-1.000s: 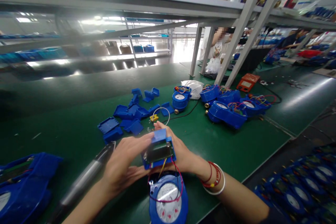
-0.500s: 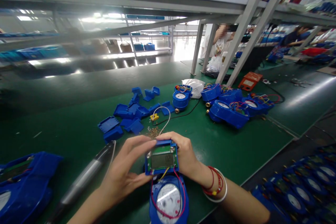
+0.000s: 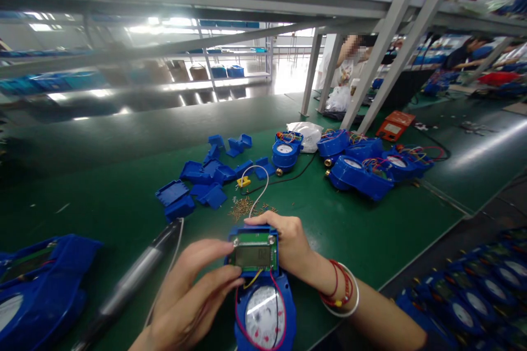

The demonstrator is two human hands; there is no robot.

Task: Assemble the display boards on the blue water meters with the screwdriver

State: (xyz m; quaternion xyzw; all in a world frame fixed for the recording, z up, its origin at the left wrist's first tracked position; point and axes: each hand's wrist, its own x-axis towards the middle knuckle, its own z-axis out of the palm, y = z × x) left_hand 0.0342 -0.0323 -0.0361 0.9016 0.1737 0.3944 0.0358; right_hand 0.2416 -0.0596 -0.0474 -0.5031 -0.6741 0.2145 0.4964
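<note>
A blue water meter (image 3: 263, 312) with a round white dial lies at the near edge of the green table (image 3: 362, 230). Above its dial sits a blue module with a green circuit board and small display (image 3: 253, 255), joined to the meter by red, yellow and black wires. My left hand (image 3: 193, 296) pinches the module's left side with thumb and fingers. My right hand (image 3: 290, 244) wraps around its right side and top; red and white bangles ring that wrist. Both hands are closed on the module.
An electric screwdriver (image 3: 127, 285) lies to the left beside another blue meter (image 3: 37, 285). Small brass screws (image 3: 247, 208), blue plastic covers (image 3: 201, 178) and several wired meters (image 3: 362, 167) lie farther back. Metal shelf posts (image 3: 374, 60) rise behind; other people work beyond them.
The module was held up and tilted; both hands have turned it display-up and brought it down onto the meter body, nearer to me.
</note>
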